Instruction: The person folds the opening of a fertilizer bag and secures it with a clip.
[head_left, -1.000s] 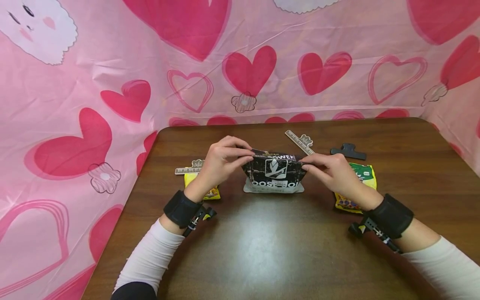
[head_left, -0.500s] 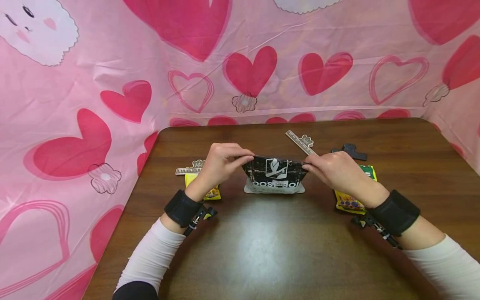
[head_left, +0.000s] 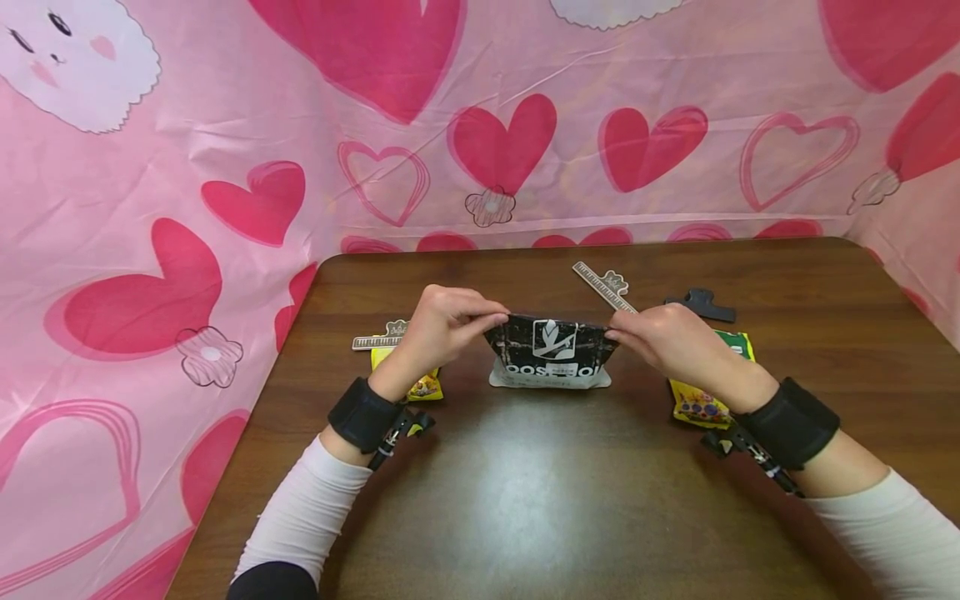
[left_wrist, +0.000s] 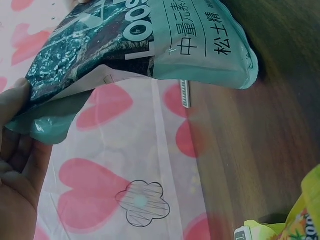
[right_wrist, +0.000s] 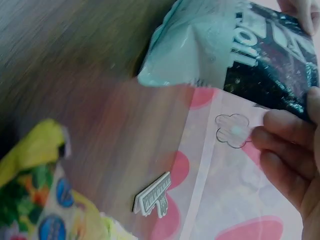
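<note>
A black and white printed bag [head_left: 551, 354] stands upright in the middle of the table, with its white base on the tabletop. My left hand [head_left: 444, 332] pinches its top left corner between thumb and fingers. The top right corner is held the same way by my right hand [head_left: 670, 342]. Between them the top edge runs nearly straight. In the left wrist view, a pale flap hangs folded behind the dark front of the bag [left_wrist: 205, 45]. The right wrist view shows its right side [right_wrist: 200, 50], with my thumb and curled fingers at the top corner.
A keyboard-patterned clip [head_left: 375, 342] and a small yellow packet [head_left: 427, 387] lie left. Behind the bag is another patterned clip [head_left: 600, 283]. A black clip [head_left: 705, 306] and a yellow-green packet [head_left: 699, 406] lie right, the packet partly behind my right forearm. Pink heart-printed cloth [head_left: 525, 167] hangs behind the table [head_left: 525, 500].
The bag's far top panel with white lettering was visible a second ago and is now out of sight. Both hands dipped slightly, and the right hand turned over more. The last half second shows almost no movement.
</note>
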